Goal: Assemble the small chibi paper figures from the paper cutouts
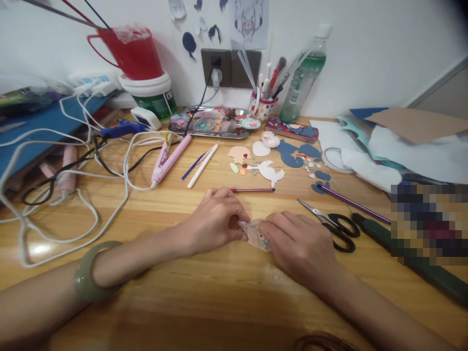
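Observation:
Between my two hands is a small paper cutout [257,237], pale pinkish with a dark dot and a touch of teal. The fingertips of my left hand [214,219] pinch its left edge. My right hand [302,243] is closed on its right side, and the fingers cover part of it. Just beyond my left hand lies a thin dark red pen [256,190]. Scissors [331,224] with black handles rest to the right of my right hand. Farther back are cut paper shapes: a peach one [240,154], a white one [270,171] and a blue one [288,153].
Two pink hair straighteners [171,161] lie at left among looping white cables [126,165]. At the back stand a metal tray [226,132], a pen cup [263,106], a bottle [303,80] and a white tub [148,95]. Paper sheets [413,156] are piled at right.

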A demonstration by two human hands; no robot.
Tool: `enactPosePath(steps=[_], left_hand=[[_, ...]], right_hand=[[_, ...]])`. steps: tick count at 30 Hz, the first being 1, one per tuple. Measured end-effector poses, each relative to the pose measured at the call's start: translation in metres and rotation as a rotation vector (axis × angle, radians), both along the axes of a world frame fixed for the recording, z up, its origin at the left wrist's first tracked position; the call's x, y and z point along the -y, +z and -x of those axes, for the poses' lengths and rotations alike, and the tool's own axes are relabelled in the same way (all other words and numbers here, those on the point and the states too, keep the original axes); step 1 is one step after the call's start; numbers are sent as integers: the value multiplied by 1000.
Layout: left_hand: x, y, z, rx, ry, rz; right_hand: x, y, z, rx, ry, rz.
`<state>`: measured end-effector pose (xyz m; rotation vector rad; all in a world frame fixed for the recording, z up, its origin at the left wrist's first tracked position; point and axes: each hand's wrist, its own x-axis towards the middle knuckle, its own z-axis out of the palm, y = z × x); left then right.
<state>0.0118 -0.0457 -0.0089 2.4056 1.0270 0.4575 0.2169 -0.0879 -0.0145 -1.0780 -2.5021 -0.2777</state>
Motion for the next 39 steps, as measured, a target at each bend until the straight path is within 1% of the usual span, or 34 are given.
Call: enactPosePath(steps=[6, 11, 15, 19, 23, 27, 31, 33, 39], left_hand=[[-1, 0, 0, -3, 1, -3], [0, 0, 0, 0, 5, -7], [0, 0, 0, 5, 6, -7], [0, 1, 0, 10, 3, -7], [0, 2, 0, 7, 3, -6], [-1, 2, -2, 3, 7, -3], [-1, 2, -2, 1, 6, 5], [-1, 2, -2, 1, 6, 7], [0, 3, -1, 4, 4, 9]], right_hand=[[-2, 2, -1, 22, -47, -31], [-2, 1, 1, 27, -28, -2], [0, 2, 1, 32, -46, -3], [1, 2, 1, 24, -10, 34], [1, 2, 2, 23, -50, 17], [0, 1, 2, 19, -20, 36], [-1, 1, 1, 20, -60, 29], [-1, 1, 0, 23, -58, 29], [0, 5, 0, 61, -114, -1]])
